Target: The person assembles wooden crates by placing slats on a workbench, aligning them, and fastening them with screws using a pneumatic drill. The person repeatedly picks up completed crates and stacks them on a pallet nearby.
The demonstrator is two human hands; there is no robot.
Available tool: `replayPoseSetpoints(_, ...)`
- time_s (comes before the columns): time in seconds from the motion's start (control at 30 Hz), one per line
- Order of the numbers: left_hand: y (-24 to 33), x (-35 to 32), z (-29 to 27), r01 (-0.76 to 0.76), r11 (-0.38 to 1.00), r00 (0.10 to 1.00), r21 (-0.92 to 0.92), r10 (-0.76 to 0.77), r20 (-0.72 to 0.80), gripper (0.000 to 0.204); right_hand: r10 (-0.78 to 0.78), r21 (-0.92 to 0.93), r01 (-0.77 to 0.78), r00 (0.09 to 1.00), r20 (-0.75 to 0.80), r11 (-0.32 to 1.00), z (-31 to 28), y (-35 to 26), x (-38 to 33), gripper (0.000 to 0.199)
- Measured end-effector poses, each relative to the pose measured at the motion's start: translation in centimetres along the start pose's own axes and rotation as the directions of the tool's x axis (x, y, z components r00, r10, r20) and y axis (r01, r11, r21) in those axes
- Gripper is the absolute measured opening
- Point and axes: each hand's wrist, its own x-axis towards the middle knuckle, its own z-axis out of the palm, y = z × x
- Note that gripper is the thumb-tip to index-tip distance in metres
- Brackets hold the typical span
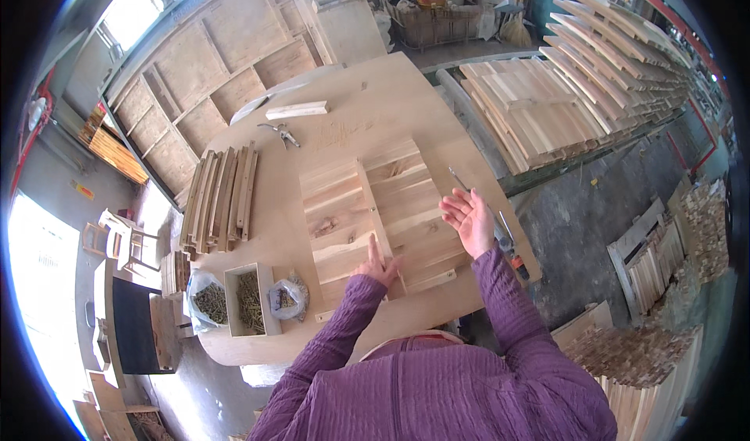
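A pale wooden panel [332,207] lies on the table in front of me, and a narrow wooden batten [368,199] runs lengthwise over its middle. My left hand [378,267] rests at the batten's near part, index finger stretched out along it; the hand is open, though its lower fingers are partly hidden. Raised over the panel's right edge, my right hand [472,221] is open, palm showing and fingers apart, with nothing in it. Beyond that hand lies a thin metal rod-like tool [458,178]. Close to the right forearm is a power tool with an orange-red end [517,264], partly covered by the arm.
Several wooden strips [221,199] are stacked at the table's left. Near them stand a box of small screws [274,300] and two plastic bags [209,300] of small hardware. A metal hand tool [282,134] and a wood block [297,110] lie farther back. Stacked panels [531,113] stand right.
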Motion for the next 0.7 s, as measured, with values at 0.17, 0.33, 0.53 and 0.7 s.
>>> replayPoseSetpoints(0.17, 1.1, 2.2, 0.7, -0.088, 0.994, 0.996, 0.057, 0.087, 0.028, 0.088, -0.006, -0.023, 0.003, 0.992, -0.13, 1.0, -2.9, -0.2, -2.0, 0.036)
replayPoseSetpoints(0.33, 2.2, 5.8, -0.2, -0.052, 0.994, 0.997, 0.093, 0.057, -0.048, 0.085, -0.065, -0.045, 0.055, 0.961, -0.268, 0.998, -7.1, -0.8, -3.8, 0.033)
replayPoseSetpoints(0.53, 2.6, 11.0, -1.7, -0.016, 0.998, 0.996, 0.065, 0.021, -0.087, 0.086, -0.125, -0.093, 0.104, 0.955, -0.268, 0.99, -6.7, -2.0, -4.8, 0.032)
replayPoseSetpoints(0.7, 2.8, 11.0, -3.6, -0.019, 0.998, 0.986, -0.061, 0.009, -0.168, 0.087, -0.216, -0.082, 0.202, 0.947, -0.238, 0.976, -6.0, -3.5, -4.6, 0.032)
